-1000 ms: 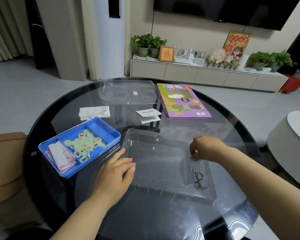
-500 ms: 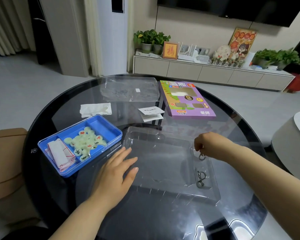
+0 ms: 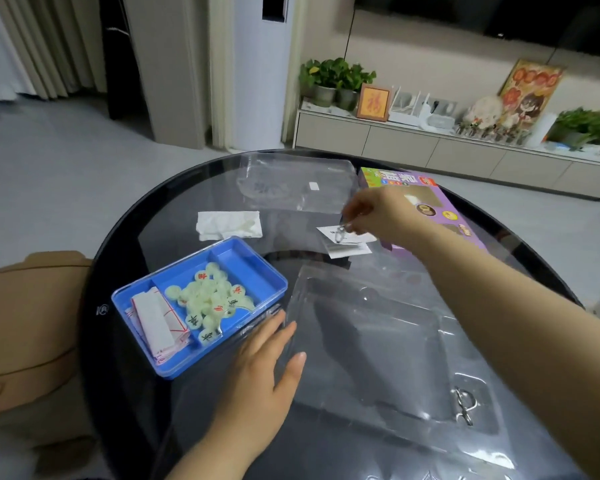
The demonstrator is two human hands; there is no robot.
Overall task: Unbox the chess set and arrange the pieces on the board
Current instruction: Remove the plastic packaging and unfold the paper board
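A blue plastic box [image 3: 257, 271] on the dark round glass table [image 3: 125, 237] holds several pale green round chess pieces [image 3: 208, 299] and a folded white cloth board with red lines [image 3: 155, 320]. My left hand [image 3: 260, 368] lies flat with straight fingers on the left edge of a clear plastic tray [image 3: 378, 344]. My right hand [image 3: 378, 213] is stretched out over the white paper slips [image 3: 347, 239] and pinches a small metal ring puzzle [image 3: 341, 233]. A second metal ring puzzle [image 3: 463, 405] lies in the tray's right pocket.
The purple game box [image 3: 413, 188] lies at the far right of the table, partly behind my right hand. A clear plastic lid or bag [image 3: 291, 185] sits at the far edge, a crumpled white tissue [image 3: 227, 225] to its left. A tan chair [image 3: 25, 323] stands at the left.
My right hand lifted a metal ring puzzle out of the tray's right pocket and carried it away toward the paper slips. My left hand stayed on the tray's left edge.
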